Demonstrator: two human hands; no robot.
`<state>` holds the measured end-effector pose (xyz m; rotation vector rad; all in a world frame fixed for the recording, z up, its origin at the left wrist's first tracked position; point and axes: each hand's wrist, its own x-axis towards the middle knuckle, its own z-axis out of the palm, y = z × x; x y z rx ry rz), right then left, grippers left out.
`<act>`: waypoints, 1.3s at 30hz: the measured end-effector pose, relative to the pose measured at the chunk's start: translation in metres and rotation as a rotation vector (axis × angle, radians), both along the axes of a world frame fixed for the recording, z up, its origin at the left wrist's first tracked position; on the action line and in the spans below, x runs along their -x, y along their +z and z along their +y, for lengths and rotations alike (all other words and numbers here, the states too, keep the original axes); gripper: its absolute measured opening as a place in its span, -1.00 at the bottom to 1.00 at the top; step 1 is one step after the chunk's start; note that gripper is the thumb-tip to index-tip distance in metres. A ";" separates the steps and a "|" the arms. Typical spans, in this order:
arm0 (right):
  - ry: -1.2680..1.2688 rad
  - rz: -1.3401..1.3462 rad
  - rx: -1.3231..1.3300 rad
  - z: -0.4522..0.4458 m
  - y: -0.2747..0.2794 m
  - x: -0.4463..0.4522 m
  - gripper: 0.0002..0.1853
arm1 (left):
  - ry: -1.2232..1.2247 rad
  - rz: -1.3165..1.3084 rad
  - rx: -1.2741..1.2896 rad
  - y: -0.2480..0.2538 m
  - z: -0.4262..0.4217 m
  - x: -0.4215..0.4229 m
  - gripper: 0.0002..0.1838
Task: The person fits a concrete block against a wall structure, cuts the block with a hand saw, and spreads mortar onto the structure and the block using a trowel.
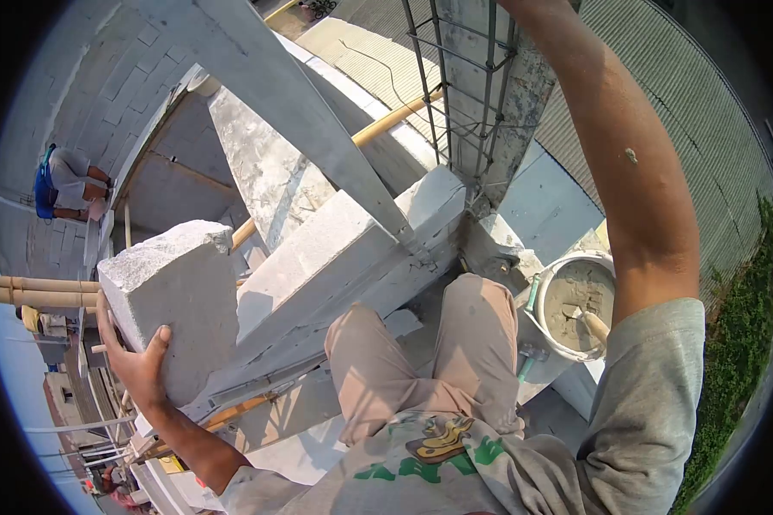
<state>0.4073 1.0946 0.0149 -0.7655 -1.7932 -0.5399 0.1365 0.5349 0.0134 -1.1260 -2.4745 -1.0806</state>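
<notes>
My left hand (139, 365) holds a rough white lightweight concrete block (180, 313) at its lower left side, thumb on the near face and fingers round the left edge. The block is tilted beside a low wall of similar white blocks (309, 257). My right arm reaches up past the top edge, so the right hand is out of sight. Near that arm stands a white bucket (537, 322) of grey mortar (580, 292), with a trowel (591, 324) lying in it.
A long flat grey piece (318, 120) slants down to the wall top. Steel rebar (442, 86) rises beside a concrete column (520, 112). Bamboo poles (39, 290) stick out at left. Another person (64, 180) bends over at far left. Corrugated roofing (661, 112) lies at right.
</notes>
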 end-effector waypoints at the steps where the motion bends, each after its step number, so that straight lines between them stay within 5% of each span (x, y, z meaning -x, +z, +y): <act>1: 0.017 0.016 0.143 -0.026 0.010 -0.004 -0.18 | 0.042 -0.004 0.004 -0.001 -0.021 -0.011 0.30; 2: 0.033 0.026 0.289 -0.055 0.018 -0.009 -0.15 | 0.085 -0.010 0.011 -0.003 -0.043 -0.019 0.31; 5: 0.072 0.137 -0.014 -0.057 0.007 -0.002 -0.09 | 0.184 -0.069 0.042 -0.026 -0.112 -0.042 0.24; 7: -0.178 -0.062 -0.413 -0.010 -0.002 -0.020 -0.05 | 0.281 -0.082 0.107 -0.048 -0.150 -0.059 0.25; 8: -0.292 -0.090 -0.340 -0.002 0.005 -0.019 -0.19 | 0.350 -0.089 0.145 -0.058 -0.168 -0.071 0.25; 13: -0.042 -0.063 -0.290 -0.011 0.021 -0.021 0.06 | 0.750 -0.229 0.448 -0.125 -0.226 -0.121 0.27; 14: -0.030 -0.077 -0.218 -0.011 0.021 -0.024 -0.35 | 0.858 -0.341 0.539 -0.137 -0.234 -0.127 0.29; 17: -0.667 -0.789 -0.654 0.047 0.023 -0.058 -0.81 | 0.988 -0.487 0.707 -0.182 -0.260 -0.145 0.31; 23: -0.284 -0.421 -0.334 0.047 0.027 -0.028 -0.61 | 1.104 -0.576 0.726 -0.287 -0.317 -0.190 0.35; 29: -0.199 -0.173 -0.149 0.028 0.035 -0.037 -0.31 | 1.100 -0.544 0.761 -0.381 -0.329 -0.216 0.33; 36: -0.136 0.060 0.066 -0.035 0.019 -0.021 -0.01 | 1.080 -0.603 0.853 -0.396 -0.344 -0.209 0.37; 39: -0.075 0.086 0.023 -0.043 0.014 -0.017 0.04 | 1.073 -0.323 1.070 -0.389 -0.326 -0.193 0.27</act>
